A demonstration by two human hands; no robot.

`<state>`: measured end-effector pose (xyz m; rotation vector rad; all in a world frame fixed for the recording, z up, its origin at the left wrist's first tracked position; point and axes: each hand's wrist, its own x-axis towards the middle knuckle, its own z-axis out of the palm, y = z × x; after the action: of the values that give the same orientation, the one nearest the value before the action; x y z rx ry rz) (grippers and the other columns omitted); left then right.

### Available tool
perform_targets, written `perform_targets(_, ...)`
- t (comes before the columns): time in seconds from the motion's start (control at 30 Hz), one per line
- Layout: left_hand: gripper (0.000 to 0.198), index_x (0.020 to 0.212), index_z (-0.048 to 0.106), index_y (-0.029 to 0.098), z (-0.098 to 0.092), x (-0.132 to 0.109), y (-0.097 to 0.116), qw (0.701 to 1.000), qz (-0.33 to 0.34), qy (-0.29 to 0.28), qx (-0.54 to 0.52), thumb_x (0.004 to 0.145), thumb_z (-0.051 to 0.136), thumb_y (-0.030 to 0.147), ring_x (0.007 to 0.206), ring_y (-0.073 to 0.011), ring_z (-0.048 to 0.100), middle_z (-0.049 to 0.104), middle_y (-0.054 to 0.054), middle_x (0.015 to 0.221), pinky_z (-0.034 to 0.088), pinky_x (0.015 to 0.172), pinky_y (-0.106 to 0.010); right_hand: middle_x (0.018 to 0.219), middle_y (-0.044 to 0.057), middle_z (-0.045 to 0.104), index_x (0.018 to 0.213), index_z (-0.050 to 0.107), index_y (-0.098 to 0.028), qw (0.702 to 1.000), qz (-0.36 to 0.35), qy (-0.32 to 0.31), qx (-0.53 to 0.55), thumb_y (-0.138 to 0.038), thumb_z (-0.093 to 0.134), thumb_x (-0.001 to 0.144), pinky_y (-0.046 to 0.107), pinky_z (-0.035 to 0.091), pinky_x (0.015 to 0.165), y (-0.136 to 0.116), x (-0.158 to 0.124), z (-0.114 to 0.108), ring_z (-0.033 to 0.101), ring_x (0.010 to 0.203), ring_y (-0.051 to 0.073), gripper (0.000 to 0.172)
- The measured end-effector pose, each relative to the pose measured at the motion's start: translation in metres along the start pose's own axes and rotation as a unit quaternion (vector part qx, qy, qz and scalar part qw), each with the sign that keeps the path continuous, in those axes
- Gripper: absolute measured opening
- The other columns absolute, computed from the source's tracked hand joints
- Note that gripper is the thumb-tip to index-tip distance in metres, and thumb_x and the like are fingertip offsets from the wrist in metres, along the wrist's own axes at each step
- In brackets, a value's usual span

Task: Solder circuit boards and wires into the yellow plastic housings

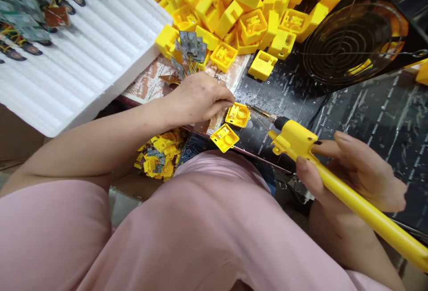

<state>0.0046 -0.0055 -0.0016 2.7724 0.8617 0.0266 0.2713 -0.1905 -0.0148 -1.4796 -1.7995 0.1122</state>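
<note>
My left hand (197, 97) rests on the bench with its fingers pinched on the edge of a small yellow plastic case (237, 115). A second open yellow case (224, 137) lies just in front of it at the bench edge. My right hand (351, 170) is wrapped around the handle of a yellow soldering iron (301, 141). Its metal tip (257, 111) points left and ends just right of the held case. Behind my left hand lies a small circuit board with wires (192, 48).
A big heap of yellow plastic housings (240, 10) fills the back of the bench. A white foam tray (83, 59) with wired boards (30, 14) stands at the left. A black wire-guarded fan (351, 41) sits back right. More yellow parts (160, 157) lie below the bench.
</note>
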Motion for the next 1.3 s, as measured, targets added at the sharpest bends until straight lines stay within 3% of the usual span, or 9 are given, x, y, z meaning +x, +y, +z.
perform_targets(0.07,0.036,0.108,0.077,0.024,0.004,0.003,0.003,1.0,-0.02,0.007,0.006,0.1,0.043,0.035,0.089,-0.0198,0.07,0.076,-0.003,0.091,0.048,0.084,-0.033,0.108,0.0,0.078,0.148,0.053,-0.039,0.998,-0.035,0.052,0.002,-0.022,0.079,0.085,0.032,0.062,0.061,-0.001,0.001,0.004,0.075,0.072,0.019,0.07)
perform_targets(0.17,0.034,0.112,0.075,0.021,0.005,0.005,0.008,0.998,-0.063,0.01,0.017,0.097,0.046,0.033,0.088,-0.0212,0.07,0.074,-0.004,0.086,0.047,0.08,-0.032,0.108,0.0,0.079,0.147,0.053,-0.04,0.999,-0.026,0.046,0.014,-0.021,0.079,0.085,0.033,0.062,0.062,-0.003,0.003,0.007,0.075,0.074,0.02,0.07)
perform_targets(0.4,0.034,0.093,0.077,0.022,-0.001,-0.004,0.012,0.997,-0.08,0.002,-0.002,0.092,0.046,0.035,0.077,-0.0186,0.068,0.073,-0.002,0.076,0.047,0.078,-0.031,0.112,0.004,0.079,0.144,0.059,-0.037,0.996,-0.007,0.076,0.049,-0.02,0.081,0.082,0.034,0.057,0.048,0.001,-0.001,0.006,0.075,0.069,0.022,0.068)
perform_targets(0.67,0.031,0.096,0.074,0.019,0.008,0.003,0.013,0.999,-0.048,0.02,-0.013,0.093,0.045,0.031,0.079,-0.0206,0.067,0.072,-0.005,0.078,0.048,0.082,-0.035,0.091,0.0,0.078,0.135,0.064,-0.038,0.994,0.005,0.027,0.106,-0.015,0.08,0.082,0.039,0.065,0.058,-0.014,0.007,0.014,0.075,0.074,0.024,0.06)
perform_targets(0.8,0.031,0.097,0.073,0.019,0.008,0.006,0.015,0.999,-0.05,0.011,-0.005,0.095,0.045,0.031,0.081,-0.0211,0.068,0.071,-0.005,0.079,0.047,0.082,-0.036,0.079,-0.002,0.073,0.116,0.069,-0.036,0.995,-0.007,-0.007,0.095,-0.014,0.078,0.084,0.033,0.064,0.056,-0.02,0.009,0.013,0.072,0.066,0.02,0.04)
perform_targets(0.93,0.031,0.093,0.073,0.019,0.008,0.009,0.018,0.999,-0.048,0.014,0.017,0.094,0.044,0.03,0.081,-0.0221,0.067,0.069,-0.005,0.075,0.047,0.083,-0.038,0.083,0.0,0.074,0.106,0.068,-0.032,0.997,0.002,-0.007,0.079,-0.012,0.077,0.084,0.033,0.064,0.058,-0.023,0.012,0.014,0.071,0.067,0.019,0.031)
perform_targets(1.07,0.032,0.09,0.073,0.019,0.009,0.01,0.022,0.998,-0.044,0.023,0.037,0.094,0.043,0.029,0.078,-0.0222,0.067,0.067,-0.005,0.07,0.048,0.082,-0.039,0.079,0.001,0.074,0.099,0.066,-0.027,0.994,-0.062,-0.016,0.086,-0.014,0.076,0.086,0.029,0.063,0.057,-0.022,0.017,0.016,0.072,0.065,0.017,0.02)
perform_targets(1.23,0.036,0.09,0.074,0.016,0.009,0.01,0.023,0.997,-0.042,0.025,0.058,0.096,0.04,0.028,0.077,-0.0229,0.066,0.066,-0.006,0.069,0.049,0.081,-0.04,0.087,0.002,0.077,0.1,0.063,-0.025,0.989,-0.125,-0.072,0.029,-0.007,0.081,0.078,0.03,0.065,0.065,-0.023,0.019,0.009,0.073,0.071,0.017,0.033)
perform_targets(1.3,0.036,0.091,0.074,0.016,0.009,0.01,0.023,0.997,-0.042,0.021,0.057,0.096,0.041,0.029,0.077,-0.0229,0.065,0.066,-0.007,0.07,0.049,0.081,-0.04,0.087,0.001,0.077,0.098,0.063,-0.026,0.989,-0.11,-0.091,0.031,-0.008,0.076,0.084,0.031,0.065,0.066,-0.024,0.018,0.003,0.073,0.072,0.018,0.026)
